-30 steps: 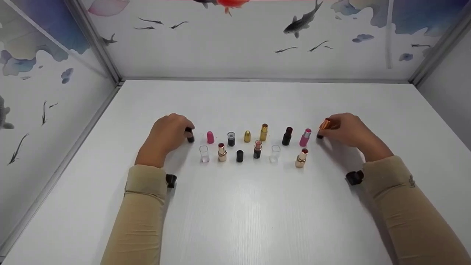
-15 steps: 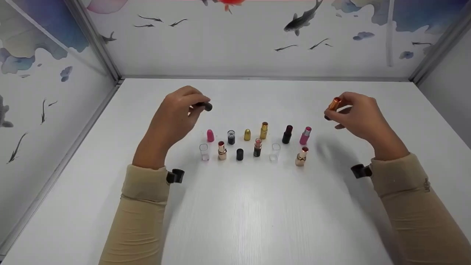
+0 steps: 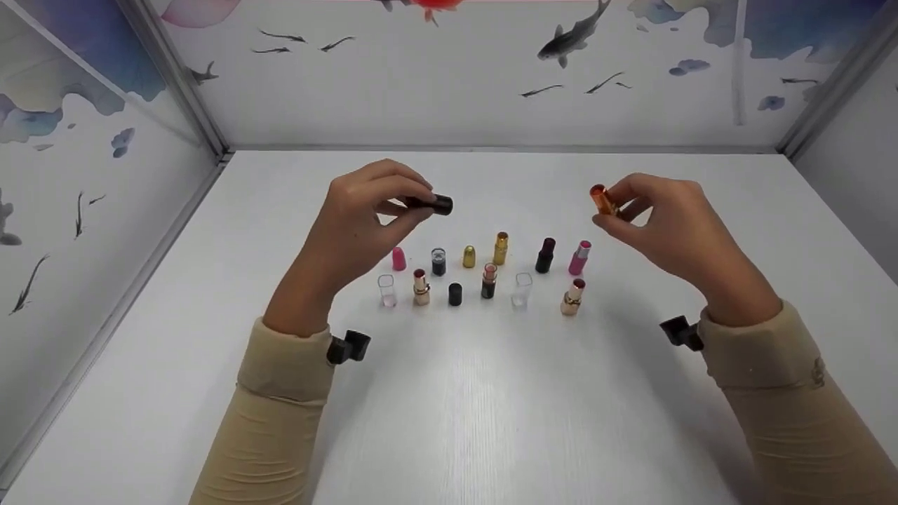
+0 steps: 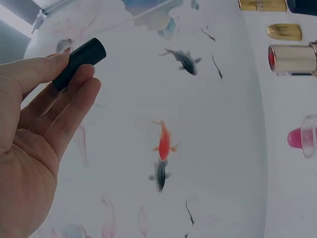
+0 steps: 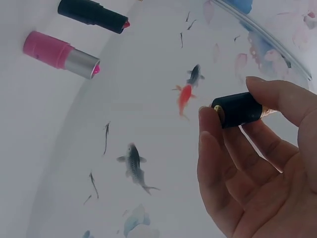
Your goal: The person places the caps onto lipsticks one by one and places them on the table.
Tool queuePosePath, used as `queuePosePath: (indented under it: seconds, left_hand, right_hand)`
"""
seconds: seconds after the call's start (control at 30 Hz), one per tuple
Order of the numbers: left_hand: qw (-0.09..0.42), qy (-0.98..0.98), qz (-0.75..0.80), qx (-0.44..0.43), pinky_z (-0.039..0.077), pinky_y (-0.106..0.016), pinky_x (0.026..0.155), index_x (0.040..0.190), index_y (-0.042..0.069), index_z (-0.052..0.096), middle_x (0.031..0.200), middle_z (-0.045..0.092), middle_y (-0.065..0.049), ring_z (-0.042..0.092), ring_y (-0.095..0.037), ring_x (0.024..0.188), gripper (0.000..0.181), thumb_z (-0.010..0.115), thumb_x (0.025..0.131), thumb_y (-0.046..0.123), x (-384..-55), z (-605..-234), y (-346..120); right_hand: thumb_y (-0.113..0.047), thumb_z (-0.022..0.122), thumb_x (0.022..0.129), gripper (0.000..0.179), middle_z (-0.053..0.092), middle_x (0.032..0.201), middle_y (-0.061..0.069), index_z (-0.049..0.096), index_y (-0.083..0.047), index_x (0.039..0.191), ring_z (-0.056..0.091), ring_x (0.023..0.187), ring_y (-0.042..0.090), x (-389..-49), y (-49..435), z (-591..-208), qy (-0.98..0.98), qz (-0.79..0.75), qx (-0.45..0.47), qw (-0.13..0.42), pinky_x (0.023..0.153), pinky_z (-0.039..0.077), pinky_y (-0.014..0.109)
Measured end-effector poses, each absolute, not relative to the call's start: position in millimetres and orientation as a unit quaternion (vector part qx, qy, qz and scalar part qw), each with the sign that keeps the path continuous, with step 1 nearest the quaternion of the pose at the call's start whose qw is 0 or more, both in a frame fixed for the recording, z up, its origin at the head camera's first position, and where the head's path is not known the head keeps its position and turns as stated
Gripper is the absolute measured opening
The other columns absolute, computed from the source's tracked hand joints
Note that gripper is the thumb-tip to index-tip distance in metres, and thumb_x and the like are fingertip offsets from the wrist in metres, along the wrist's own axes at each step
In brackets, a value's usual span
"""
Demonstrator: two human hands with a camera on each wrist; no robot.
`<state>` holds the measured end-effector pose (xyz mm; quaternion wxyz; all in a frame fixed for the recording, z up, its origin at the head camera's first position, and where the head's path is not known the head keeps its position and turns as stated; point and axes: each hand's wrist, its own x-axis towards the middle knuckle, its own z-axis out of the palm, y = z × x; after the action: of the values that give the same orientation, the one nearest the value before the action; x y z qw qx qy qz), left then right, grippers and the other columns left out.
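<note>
In the head view my left hand pinches a black lipstick cap between thumb and fingers, raised behind the row of lipsticks. The cap lies slantwise in that grip in the left wrist view. Across from it, my right hand holds an uncapped lipstick with its orange-gold tube pointing up and toward the left. The right wrist view shows this lipstick's black base between thumb and fingers. A gap separates the cap from the lipstick, and both are above the white table.
Below the hands stand a pink cap, a gold cap, a black cap and clear caps. Among them are uncapped lipsticks: gold, dark, pink and rose-gold. Printed panels enclose the table.
Both hands have lifted from the ends of the row, the left with the black cap, the right with the lipstick. They have come inward, toward each other.
</note>
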<state>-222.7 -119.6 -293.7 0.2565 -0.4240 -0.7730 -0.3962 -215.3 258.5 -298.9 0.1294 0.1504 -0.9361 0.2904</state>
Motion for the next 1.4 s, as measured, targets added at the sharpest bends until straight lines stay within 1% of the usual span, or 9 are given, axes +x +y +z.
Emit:
queuePosePath:
  seconds: [0.1, 0.27, 0.4, 0.57, 0.7, 0.9, 1.07, 1.4]
  left_hand:
    - [0.243, -0.758, -0.422, -0.434, 0.063, -0.025, 0.082, 0.106, -0.003, 0.078, 0.108, 0.073, -0.012, 0.074, -0.018, 0.099, 0.014, 0.079, 0.093, -0.007, -219.0, -293.0, -111.5]
    - [0.23, -0.753, -0.44, -0.432, 0.063, -0.025, 0.082, 0.118, -0.003, 0.078, 0.112, 0.07, -0.012, 0.073, -0.016, 0.101, 0.023, 0.077, 0.095, -0.006, -212.1, -294.3, -98.3]
    - [0.22, -0.752, -0.452, -0.426, 0.063, -0.025, 0.083, 0.125, -0.002, 0.077, 0.115, 0.067, -0.013, 0.072, -0.015, 0.104, 0.028, 0.074, 0.098, -0.003, -207.1, -294.7, -85.8]
    - [0.187, -0.732, -0.505, -0.418, 0.063, -0.029, 0.087, 0.125, -0.003, 0.076, 0.116, 0.066, -0.013, 0.073, -0.016, 0.105, 0.027, 0.074, 0.098, -0.001, -202.5, -295.0, -74.3]
    - [0.168, -0.723, -0.525, -0.417, 0.064, -0.03, 0.087, 0.124, -0.003, 0.077, 0.116, 0.066, -0.011, 0.074, -0.014, 0.105, 0.026, 0.074, 0.098, 0.0, -199.7, -295.5, -70.6]
    - [0.177, -0.734, -0.496, -0.428, 0.064, -0.027, 0.084, 0.123, -0.001, 0.078, 0.115, 0.068, -0.01, 0.073, -0.012, 0.103, 0.025, 0.076, 0.098, 0.003, -200.0, -299.7, -66.8]
    - [0.185, -0.74, -0.477, -0.436, 0.063, -0.025, 0.083, 0.121, -0.001, 0.079, 0.114, 0.069, -0.011, 0.073, -0.013, 0.102, 0.024, 0.076, 0.098, 0.002, -200.5, -301.5, -64.7]
    - [0.189, -0.739, -0.469, -0.445, 0.062, -0.024, 0.081, 0.119, -0.001, 0.08, 0.113, 0.069, -0.011, 0.073, -0.014, 0.098, 0.022, 0.076, 0.098, 0.001, -200.9, -303.6, -62.9]
  right_hand:
    - [-0.015, 0.083, 0.095, 0.016, 0.079, 0.1, 0.002, 0.079, -0.013, 0.11, 0.072, 0.089, 0.018, -210.0, 251.6, -297.5, -0.937, 0.279, 0.167, 0.126, 0.063, 0.047, 0.024]
    - [-0.015, 0.083, 0.095, 0.017, 0.077, 0.099, -0.001, 0.079, -0.013, 0.111, 0.07, 0.086, 0.015, -202.2, 240.6, -296.4, -0.935, 0.268, 0.202, 0.111, 0.064, 0.049, 0.027]
    - [-0.014, 0.083, 0.095, 0.016, 0.077, 0.098, -0.004, 0.079, -0.013, 0.11, 0.069, 0.083, 0.01, -196.5, 235.0, -295.7, -0.923, 0.27, 0.248, 0.118, 0.061, 0.052, 0.024]
    - [-0.007, 0.083, 0.093, 0.019, 0.077, 0.098, -0.008, 0.079, -0.014, 0.11, 0.068, 0.079, 0.004, -190.7, 229.1, -295.4, -0.906, 0.282, 0.29, 0.126, 0.061, 0.055, 0.019]
    - [-0.007, 0.084, 0.093, 0.021, 0.077, 0.099, -0.008, 0.079, -0.013, 0.112, 0.068, 0.079, 0.003, -187.3, 224.3, -296.0, -0.904, 0.284, 0.298, 0.118, 0.064, 0.058, 0.02]
    - [-0.01, 0.085, 0.093, 0.019, 0.077, 0.1, -0.008, 0.079, -0.012, 0.111, 0.067, 0.079, 0.003, -185.9, 220.7, -297.3, -0.901, 0.281, 0.31, 0.118, 0.064, 0.058, 0.022]
    - [-0.009, 0.086, 0.091, 0.02, 0.077, 0.099, -0.009, 0.079, -0.012, 0.11, 0.067, 0.078, 0.003, -186.5, 220.4, -298.1, -0.897, 0.278, 0.32, 0.128, 0.062, 0.058, 0.023]
    - [-0.011, 0.086, 0.093, 0.019, 0.076, 0.1, -0.01, 0.079, -0.014, 0.11, 0.067, 0.078, 0.002, -186.0, 219.8, -297.3, -0.897, 0.277, 0.322, 0.119, 0.063, 0.057, 0.023]
